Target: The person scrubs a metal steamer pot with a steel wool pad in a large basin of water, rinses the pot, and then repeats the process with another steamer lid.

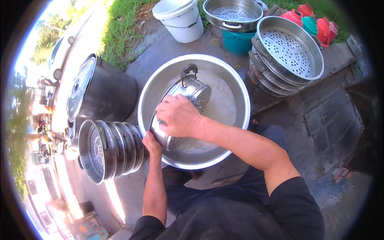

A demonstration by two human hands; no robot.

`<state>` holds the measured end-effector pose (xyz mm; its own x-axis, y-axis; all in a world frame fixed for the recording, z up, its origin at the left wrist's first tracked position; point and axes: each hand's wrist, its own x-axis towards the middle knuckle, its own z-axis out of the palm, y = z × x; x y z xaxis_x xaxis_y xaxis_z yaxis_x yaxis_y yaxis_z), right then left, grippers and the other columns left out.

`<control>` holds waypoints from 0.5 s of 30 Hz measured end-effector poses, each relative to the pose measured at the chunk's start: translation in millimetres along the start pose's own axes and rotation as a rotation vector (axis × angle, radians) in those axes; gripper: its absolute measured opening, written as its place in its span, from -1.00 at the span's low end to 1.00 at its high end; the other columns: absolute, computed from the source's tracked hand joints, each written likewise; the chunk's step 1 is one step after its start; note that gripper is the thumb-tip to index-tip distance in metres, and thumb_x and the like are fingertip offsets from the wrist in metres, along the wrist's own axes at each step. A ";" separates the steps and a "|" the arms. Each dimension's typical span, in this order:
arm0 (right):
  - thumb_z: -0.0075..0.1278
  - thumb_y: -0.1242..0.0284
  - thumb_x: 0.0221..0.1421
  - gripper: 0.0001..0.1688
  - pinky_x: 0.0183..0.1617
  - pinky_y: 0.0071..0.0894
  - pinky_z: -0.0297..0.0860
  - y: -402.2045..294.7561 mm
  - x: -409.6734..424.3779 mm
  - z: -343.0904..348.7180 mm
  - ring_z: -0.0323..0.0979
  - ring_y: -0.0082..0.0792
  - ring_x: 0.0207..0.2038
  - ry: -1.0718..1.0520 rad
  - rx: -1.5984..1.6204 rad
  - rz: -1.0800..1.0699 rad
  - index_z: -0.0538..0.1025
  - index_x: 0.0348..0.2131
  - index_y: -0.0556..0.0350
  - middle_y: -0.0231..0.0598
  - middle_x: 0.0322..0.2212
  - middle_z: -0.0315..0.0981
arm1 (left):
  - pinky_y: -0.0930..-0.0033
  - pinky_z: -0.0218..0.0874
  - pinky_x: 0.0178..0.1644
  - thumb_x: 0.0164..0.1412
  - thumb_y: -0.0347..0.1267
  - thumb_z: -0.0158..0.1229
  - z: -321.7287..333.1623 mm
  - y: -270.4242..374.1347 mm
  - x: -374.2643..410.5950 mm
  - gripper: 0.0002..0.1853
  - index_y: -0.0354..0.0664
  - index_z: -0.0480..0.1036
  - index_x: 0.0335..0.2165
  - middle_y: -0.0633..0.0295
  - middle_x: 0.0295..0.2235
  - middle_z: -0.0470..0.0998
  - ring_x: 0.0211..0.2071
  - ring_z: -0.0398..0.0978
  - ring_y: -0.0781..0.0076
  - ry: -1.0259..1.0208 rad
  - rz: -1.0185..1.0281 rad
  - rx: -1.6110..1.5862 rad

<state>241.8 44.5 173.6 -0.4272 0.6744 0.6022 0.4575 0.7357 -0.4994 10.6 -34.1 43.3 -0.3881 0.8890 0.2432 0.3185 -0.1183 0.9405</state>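
Note:
A large metal basin [240,75] stands before me with cloudy water [222,93] in it. Tilted inside the basin is a steamer tier [180,90] of shiny metal, its perforated base facing right and a wrapped side handle [189,69] at the top. My left hand [153,145] grips the tier's lower left rim at the basin's edge. Across the tier's outer side, my right hand [178,117] presses a dark scouring pad [192,100], probably steel wool. The fingers cover much of the pad and part of the tier's wall.
Stacked steamer tiers lie left [109,150] and stand at right [285,57]. A tall pot [111,90] bears a lid. Behind are a white bucket [181,24] and a tier [232,15] on a green tub [237,42]. Red and green plastic vessels [310,25] line the grass.

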 end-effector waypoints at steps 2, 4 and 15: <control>0.09 0.30 -0.22 -0.79 -0.20 -0.25 0.30 33.4 -4.0 -8.1 0.40 -0.29 -0.27 0.131 -0.011 0.152 0.58 -0.50 0.00 -0.40 -0.47 0.49 | 0.48 0.03 -0.49 0.35 -0.01 -0.17 -0.5 1.0 4.7 -0.38 -0.37 0.37 -0.57 0.41 -0.62 0.35 -0.54 0.22 0.65 -0.015 -0.009 0.074; 0.10 0.24 -0.23 -0.75 -0.20 -0.25 0.30 50.7 -9.8 -10.2 0.40 -0.31 -0.27 0.222 -0.006 0.281 0.59 -0.52 -0.01 -0.43 -0.45 0.48 | 0.46 0.04 -0.49 0.34 0.03 -0.18 3.0 7.0 3.6 -0.35 -0.37 0.36 -0.58 0.39 -0.62 0.35 -0.54 0.22 0.63 -0.020 0.027 0.099; -0.02 0.32 -0.15 -0.74 -0.18 -0.35 0.37 107.2 -60.3 -3.2 0.47 -0.14 -0.29 0.348 0.464 0.596 0.57 -0.46 0.09 -0.17 -0.40 0.52 | 0.28 0.13 -0.49 0.29 0.19 -0.32 -6.6 5.1 11.4 -0.16 -0.47 0.33 -0.57 0.22 -0.65 0.38 -0.55 0.28 0.51 -0.053 0.110 0.265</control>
<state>319.1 82.5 85.8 0.0852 0.9576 0.2753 0.1306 0.2632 -0.9559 2.1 -27.5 52.4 -0.2950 0.9002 0.3204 0.5735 -0.1014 0.8129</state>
